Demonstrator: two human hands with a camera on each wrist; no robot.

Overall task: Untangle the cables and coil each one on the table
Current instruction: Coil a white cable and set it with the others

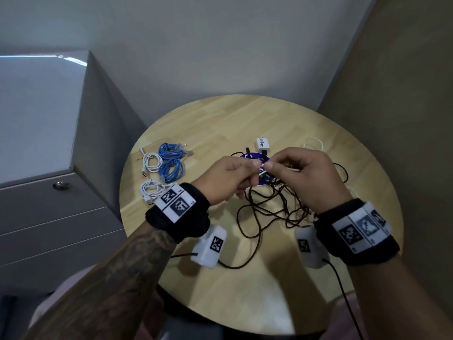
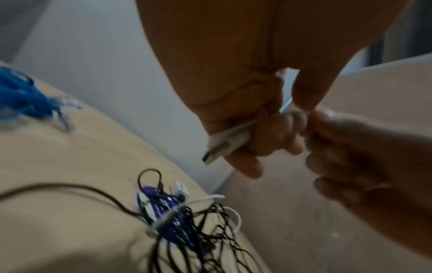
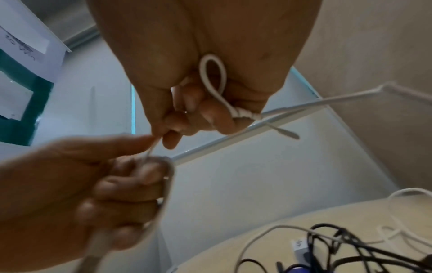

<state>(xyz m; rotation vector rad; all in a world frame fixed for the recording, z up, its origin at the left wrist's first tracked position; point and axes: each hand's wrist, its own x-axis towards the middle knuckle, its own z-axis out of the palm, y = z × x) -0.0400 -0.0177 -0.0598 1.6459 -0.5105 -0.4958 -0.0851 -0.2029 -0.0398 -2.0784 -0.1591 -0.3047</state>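
The white cable (image 3: 214,86) is up off the table (image 1: 220,123), strung between both hands above the black tangle (image 1: 269,204). The left hand (image 1: 228,177) pinches its plug end; the right hand (image 1: 304,177) is clamped on a small loop. To do this well I would feed slack evenly and keep loops equal. Four coils (image 1: 163,168) lie at left.

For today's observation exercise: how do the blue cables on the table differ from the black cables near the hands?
The blue cables are wound into neat bundles; the black cables sprawl in a loose tangle. The blue cables lie at the table's left side, apart from the hands; the black cables lie beneath them. Both rest on the table, and neither is held.
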